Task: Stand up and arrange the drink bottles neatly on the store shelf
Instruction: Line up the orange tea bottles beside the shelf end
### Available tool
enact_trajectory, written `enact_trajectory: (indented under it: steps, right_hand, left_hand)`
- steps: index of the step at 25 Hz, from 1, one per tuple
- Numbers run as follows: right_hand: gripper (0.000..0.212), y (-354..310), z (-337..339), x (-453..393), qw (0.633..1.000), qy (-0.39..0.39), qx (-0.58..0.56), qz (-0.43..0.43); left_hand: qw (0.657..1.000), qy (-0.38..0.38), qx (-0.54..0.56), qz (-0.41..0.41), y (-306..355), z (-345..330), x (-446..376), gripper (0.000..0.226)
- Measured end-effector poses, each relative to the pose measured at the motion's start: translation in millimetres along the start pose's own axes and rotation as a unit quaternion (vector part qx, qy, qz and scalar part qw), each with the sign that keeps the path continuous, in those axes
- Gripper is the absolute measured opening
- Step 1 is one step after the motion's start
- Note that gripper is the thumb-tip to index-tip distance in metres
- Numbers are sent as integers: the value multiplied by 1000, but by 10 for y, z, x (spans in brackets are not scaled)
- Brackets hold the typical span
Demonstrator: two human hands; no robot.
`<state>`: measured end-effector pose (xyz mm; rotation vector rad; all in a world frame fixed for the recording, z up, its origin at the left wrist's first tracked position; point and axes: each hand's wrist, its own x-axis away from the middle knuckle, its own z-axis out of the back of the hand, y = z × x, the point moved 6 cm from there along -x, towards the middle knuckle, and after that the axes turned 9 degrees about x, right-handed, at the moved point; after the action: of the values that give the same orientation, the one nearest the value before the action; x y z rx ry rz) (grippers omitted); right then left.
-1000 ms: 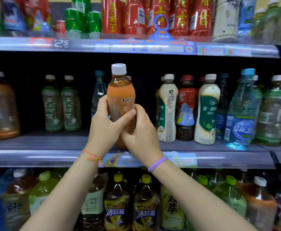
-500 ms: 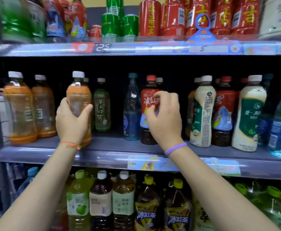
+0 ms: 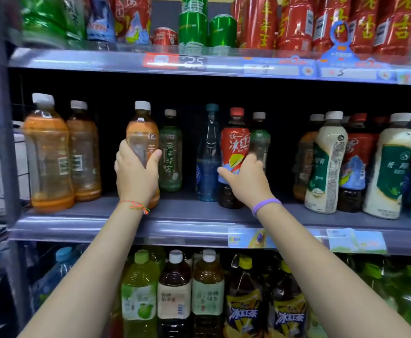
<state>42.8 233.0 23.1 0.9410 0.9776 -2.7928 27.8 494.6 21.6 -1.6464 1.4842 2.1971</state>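
Right hand [image 3: 247, 178] now wraps red-label tea bottle [image 3: 235, 152]; left hand [image 3: 136, 172] grips upright amber tea bottle [image 3: 142, 132] on shelf [image 3: 199, 215], green bottle [image 3: 170, 152] beside.

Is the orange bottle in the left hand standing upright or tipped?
Upright: the orange bottle has its white cap straight above its body, with the left hand wrapped around it.

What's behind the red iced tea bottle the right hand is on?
Behind the red iced tea bottle stands a green bottle with a white cap; the right hand covers its lower part, and anything deeper is dark.
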Motion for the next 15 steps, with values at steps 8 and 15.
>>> enact_trajectory:
  steps: [8,15]
  right_hand:
    - [32,19,217,-1,988,18,113,105]
    - [35,685,1047,-158,785,305,517,153]
  left_hand:
    - [956,17,-81,-282,908,-273,432,61]
    - [911,-293,17,-288,1561,-1489,1132,29]
